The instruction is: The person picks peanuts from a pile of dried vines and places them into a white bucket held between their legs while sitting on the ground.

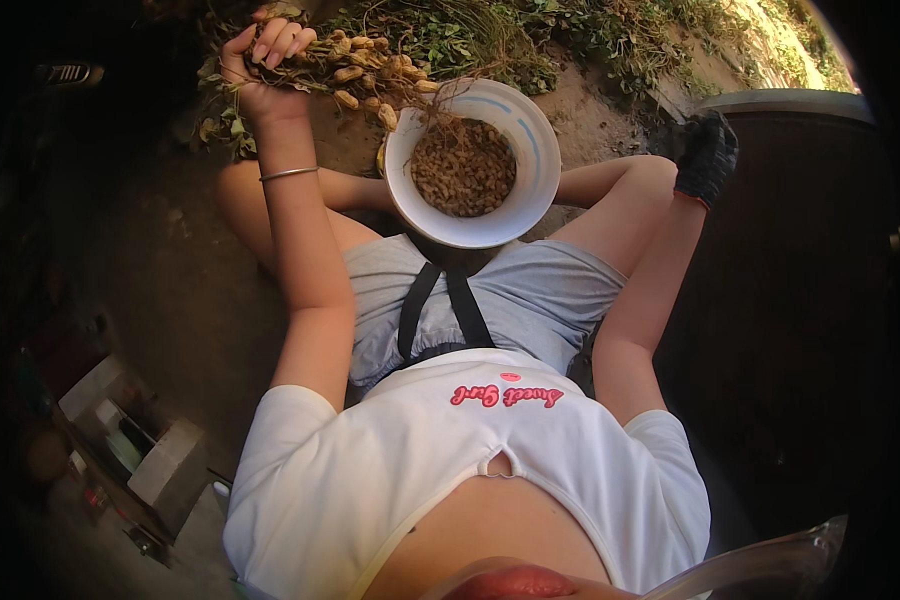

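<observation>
At the upper left, my bare left hand (274, 49) grips the stems of a peanut plant. A cluster of peanuts in their shells (371, 71) hangs from it on thin roots, reaching to the left rim of a white plastic bucket (536, 161). Peanuts (465, 169) cover the bucket's bottom, and some roots dangle over them. The bucket stands between my bent legs. My right hand (707, 157), in a dark knitted glove with an orange cuff edge, is beside my right knee, away from the bucket; its fingers are too dark to make out.
Heaps of uprooted leafy plants (487, 37) lie on the soil beyond the bucket. A pale curved rim (791, 101) borders a large dark area at the right. At the far left is a dark shoe (67, 73); pale blocks (166, 465) stand at the lower left.
</observation>
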The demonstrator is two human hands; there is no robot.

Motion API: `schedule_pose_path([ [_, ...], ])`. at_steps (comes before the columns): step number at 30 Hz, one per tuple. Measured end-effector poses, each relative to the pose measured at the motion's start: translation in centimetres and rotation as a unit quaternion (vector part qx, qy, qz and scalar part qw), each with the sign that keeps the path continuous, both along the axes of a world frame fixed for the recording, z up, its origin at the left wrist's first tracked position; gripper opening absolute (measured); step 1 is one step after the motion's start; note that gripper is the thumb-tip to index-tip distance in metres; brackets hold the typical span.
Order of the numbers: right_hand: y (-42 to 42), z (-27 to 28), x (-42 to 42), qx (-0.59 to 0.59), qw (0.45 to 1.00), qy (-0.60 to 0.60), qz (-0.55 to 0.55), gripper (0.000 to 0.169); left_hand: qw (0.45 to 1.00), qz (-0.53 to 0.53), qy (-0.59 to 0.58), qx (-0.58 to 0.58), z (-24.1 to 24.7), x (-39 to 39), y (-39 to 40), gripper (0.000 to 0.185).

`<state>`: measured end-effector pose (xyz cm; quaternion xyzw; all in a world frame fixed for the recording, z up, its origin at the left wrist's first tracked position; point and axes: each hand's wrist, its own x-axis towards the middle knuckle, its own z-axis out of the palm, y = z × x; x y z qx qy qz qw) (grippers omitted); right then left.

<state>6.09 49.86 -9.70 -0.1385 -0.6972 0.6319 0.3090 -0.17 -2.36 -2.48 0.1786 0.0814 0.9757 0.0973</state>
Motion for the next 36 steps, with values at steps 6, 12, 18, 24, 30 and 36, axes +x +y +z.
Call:
schedule_pose_path([
  [6,4.4,4.0,4.6,0.608,0.714,-0.319,-0.139,0.041,0.998,-0.031,0.047,-0.025,1.4,0.3,2.0,0.01],
  [12,-16.1,10.7,1.6,0.023,0.926,-0.033,0.374,0.034,0.993,-0.06,0.063,-0.079,0.6,0.4,5.2,0.013],
  [18,-26.3,3.8,-4.2,-0.244,0.732,-0.25,0.585,0.041,0.985,-0.144,0.082,-0.048,-1.3,1.3,7.1,0.024],
  [24,-26.1,0.3,-2.9,0.163,0.725,0.115,0.659,0.054,0.986,-0.147,-0.023,-0.072,-2.4,2.8,6.4,0.012],
  [30,-27.6,3.2,0.6,-0.115,0.776,-0.259,0.564,0.045,0.989,-0.123,-0.065,-0.058,-3.6,3.6,6.8,0.019],
  [36,-27.7,2.7,1.0,0.213,0.848,-0.084,0.477,0.052,0.982,-0.147,-0.042,-0.106,-5.7,3.2,7.1,0.029],
])
